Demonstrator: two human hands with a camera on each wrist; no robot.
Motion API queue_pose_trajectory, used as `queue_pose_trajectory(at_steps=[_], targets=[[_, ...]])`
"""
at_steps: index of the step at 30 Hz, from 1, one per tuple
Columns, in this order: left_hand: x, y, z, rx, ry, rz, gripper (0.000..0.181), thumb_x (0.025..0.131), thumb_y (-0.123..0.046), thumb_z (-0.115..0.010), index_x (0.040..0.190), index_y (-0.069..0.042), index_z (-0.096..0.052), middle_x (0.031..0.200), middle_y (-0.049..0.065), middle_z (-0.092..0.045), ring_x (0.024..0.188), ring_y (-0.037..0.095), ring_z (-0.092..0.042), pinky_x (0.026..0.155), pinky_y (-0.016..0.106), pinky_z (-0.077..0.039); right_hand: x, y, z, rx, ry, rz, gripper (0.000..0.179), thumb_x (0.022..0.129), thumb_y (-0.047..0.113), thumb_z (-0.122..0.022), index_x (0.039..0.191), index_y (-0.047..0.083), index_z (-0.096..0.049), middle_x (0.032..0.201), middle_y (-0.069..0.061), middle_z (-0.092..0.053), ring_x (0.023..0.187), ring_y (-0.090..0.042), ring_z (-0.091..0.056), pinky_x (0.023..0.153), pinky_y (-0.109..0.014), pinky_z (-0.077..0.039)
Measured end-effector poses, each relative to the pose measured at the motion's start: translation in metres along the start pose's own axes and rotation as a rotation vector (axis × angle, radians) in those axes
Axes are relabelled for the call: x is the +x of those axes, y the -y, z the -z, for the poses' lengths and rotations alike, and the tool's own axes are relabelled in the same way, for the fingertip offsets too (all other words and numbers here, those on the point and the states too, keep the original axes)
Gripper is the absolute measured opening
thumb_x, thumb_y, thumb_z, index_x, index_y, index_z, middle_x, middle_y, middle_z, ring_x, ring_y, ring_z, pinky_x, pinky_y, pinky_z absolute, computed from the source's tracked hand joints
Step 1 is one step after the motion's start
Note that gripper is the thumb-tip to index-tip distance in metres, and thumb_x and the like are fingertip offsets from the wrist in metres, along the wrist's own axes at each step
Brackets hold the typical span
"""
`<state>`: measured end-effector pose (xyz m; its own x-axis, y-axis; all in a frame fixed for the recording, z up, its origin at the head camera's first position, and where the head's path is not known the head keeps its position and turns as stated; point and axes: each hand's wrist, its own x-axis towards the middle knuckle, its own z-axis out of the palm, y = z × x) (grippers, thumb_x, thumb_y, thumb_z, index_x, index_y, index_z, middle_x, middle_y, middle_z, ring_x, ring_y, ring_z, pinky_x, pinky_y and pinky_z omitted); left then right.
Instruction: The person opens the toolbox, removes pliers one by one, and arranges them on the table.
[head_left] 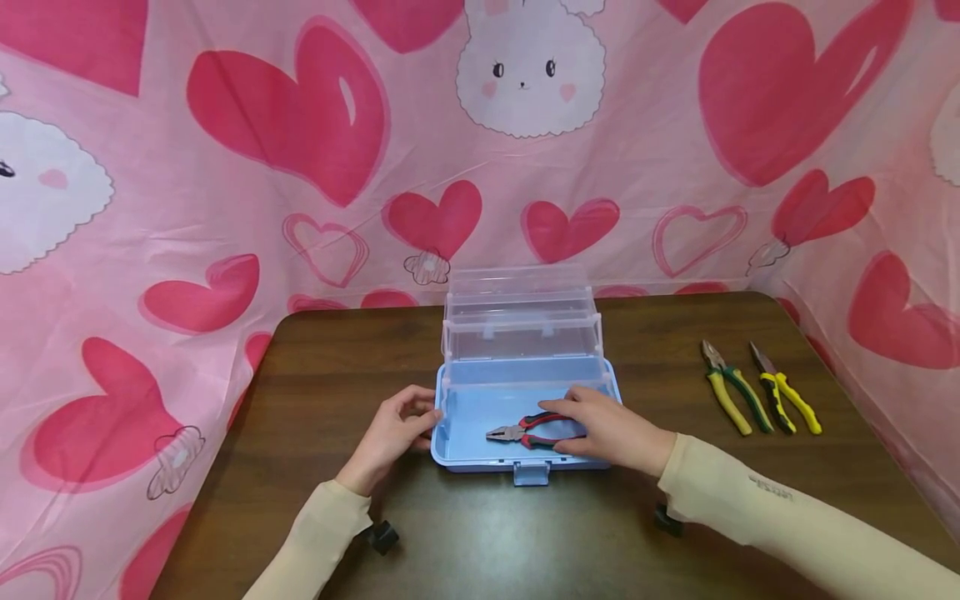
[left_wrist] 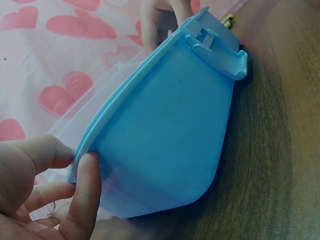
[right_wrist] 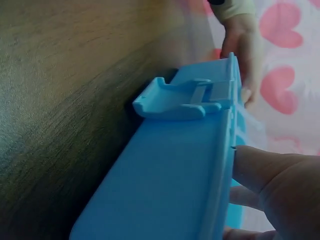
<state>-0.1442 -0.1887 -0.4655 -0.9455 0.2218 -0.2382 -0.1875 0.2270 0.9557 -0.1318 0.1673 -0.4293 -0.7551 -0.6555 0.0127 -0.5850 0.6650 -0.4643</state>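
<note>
A light blue toolbox stands on the table with its clear lid raised at the back. Inside it is a pair of pliers with red and black handles, jaws pointing left. My right hand reaches over the box's right side and holds the pliers by the handles, thumb toward the front. At the left end, my left hand pinches the rim; in the left wrist view its fingertips sit on both sides of that edge. The right wrist view hides the pliers behind the front wall.
To the right on the wooden table lie green-handled pliers and yellow-and-black long-nose pliers. The box's front latch hangs down. A pink heart-patterned cloth surrounds the table's back and sides.
</note>
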Motion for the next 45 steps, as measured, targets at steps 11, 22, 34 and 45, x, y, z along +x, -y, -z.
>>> queue_pose_trajectory(at_steps=[11,22,34,45], targets=[[0.001,0.000,0.000,0.001,-0.003,0.005,0.037,0.098,-0.013,-0.073,0.133,-0.003,-0.063,0.111,0.016,-0.066,0.076,0.023,-0.068,0.068,0.032,-0.063,0.018,0.000,-0.011,-0.100,0.083,0.027,0.055,0.087,0.027,-0.086,0.136,0.008,-0.069,0.111,-0.013,-0.065,0.094,-0.023,-0.058,0.078,-0.035,-0.055],[0.001,0.002,-0.001,-0.004,0.000,0.000,0.038,0.098,-0.013,-0.073,0.132,-0.003,-0.063,0.112,0.016,-0.065,0.075,0.023,-0.068,0.067,0.031,-0.062,0.029,0.003,-0.017,-0.074,0.168,-0.110,0.054,0.087,0.026,-0.086,0.136,0.009,-0.069,0.101,-0.010,-0.060,0.088,-0.019,-0.050,0.074,-0.034,-0.050],[0.001,0.002,0.001,-0.004,0.011,-0.008,0.039,0.098,-0.014,-0.073,0.133,-0.002,-0.062,0.112,0.017,-0.065,0.076,0.023,-0.068,0.067,0.032,-0.063,0.034,0.005,-0.022,-0.130,0.175,-0.128,0.058,0.085,0.025,-0.088,0.137,0.010,-0.068,0.108,-0.015,-0.062,0.092,-0.025,-0.053,0.077,-0.042,-0.057],[0.000,0.001,-0.001,-0.009,0.001,-0.005,0.038,0.097,-0.012,-0.074,0.132,-0.002,-0.063,0.110,0.017,-0.066,0.076,0.022,-0.068,0.066,0.032,-0.062,0.035,0.003,-0.026,-0.151,0.108,-0.138,0.047,0.084,0.026,-0.088,0.125,0.009,-0.070,0.096,-0.008,-0.061,0.083,-0.021,-0.051,0.069,-0.040,-0.053]])
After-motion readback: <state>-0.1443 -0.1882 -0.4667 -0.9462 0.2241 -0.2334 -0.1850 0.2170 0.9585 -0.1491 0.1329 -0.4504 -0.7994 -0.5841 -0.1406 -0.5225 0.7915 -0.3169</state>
